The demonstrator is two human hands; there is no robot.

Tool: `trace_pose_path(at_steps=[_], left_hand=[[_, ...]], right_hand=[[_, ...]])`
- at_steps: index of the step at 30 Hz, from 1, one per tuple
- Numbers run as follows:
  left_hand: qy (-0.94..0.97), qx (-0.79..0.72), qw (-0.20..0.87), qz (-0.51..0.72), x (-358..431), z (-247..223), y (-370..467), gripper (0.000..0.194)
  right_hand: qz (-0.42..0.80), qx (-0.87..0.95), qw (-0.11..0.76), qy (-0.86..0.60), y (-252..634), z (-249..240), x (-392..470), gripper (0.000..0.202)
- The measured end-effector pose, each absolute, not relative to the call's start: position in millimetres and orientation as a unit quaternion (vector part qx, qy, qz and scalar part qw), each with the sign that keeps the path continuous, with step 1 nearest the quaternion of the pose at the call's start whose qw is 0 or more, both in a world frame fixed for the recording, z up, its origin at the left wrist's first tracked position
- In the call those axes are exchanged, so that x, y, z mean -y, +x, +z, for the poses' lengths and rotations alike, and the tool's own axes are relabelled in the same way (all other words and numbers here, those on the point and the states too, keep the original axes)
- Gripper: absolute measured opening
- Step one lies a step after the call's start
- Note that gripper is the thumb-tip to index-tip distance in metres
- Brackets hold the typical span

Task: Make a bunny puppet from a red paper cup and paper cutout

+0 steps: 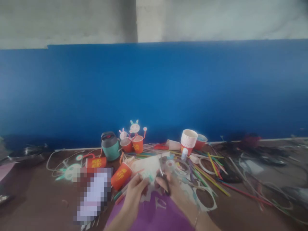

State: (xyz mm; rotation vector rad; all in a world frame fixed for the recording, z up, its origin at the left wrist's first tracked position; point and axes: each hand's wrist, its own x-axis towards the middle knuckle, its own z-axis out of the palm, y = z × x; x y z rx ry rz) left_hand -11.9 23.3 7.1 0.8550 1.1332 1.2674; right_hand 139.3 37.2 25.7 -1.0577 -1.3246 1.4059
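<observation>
My right hand (pixel 172 184) is closed around dark-handled scissors (pixel 164 183), whose blades point up and away over white paper (pixel 150 163). Just left of it, my left hand (pixel 137 187) pinches a small white piece with green marks (pixel 149 176). Both hands are above a purple sheet (pixel 151 215), on which a cut paper scrap (pixel 160 203) lies. An orange-red paper cup (pixel 121 175) is tipped over beside my left hand. Blur hides the exact fingertip contact.
A teal container (pixel 110 146) and cups with rabbit figures (pixel 137 143) stand behind. Stacked white cups (pixel 189 138), a tape roll (pixel 205 198) and colored sticks (pixel 211 179) are to the right. A pixelated flat object (pixel 93 197) lies left. A blue panel (pixel 154 89) rises behind the table.
</observation>
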Motion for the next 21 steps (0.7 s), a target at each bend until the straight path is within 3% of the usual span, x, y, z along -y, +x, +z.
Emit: trace_pose_path(at_steps=[6,21], left_hand=[[0.224,-0.441,0.606,0.623,-21,25,-13,0.037],[0.227,-0.425,0.633,0.607,-12,31,-5,0.028]], right_hand=[[0.638,0.569,0.372,-0.362,124,6,-21,0.043],[0.606,0.609,0.372,-0.35,124,13,-15,0.043]])
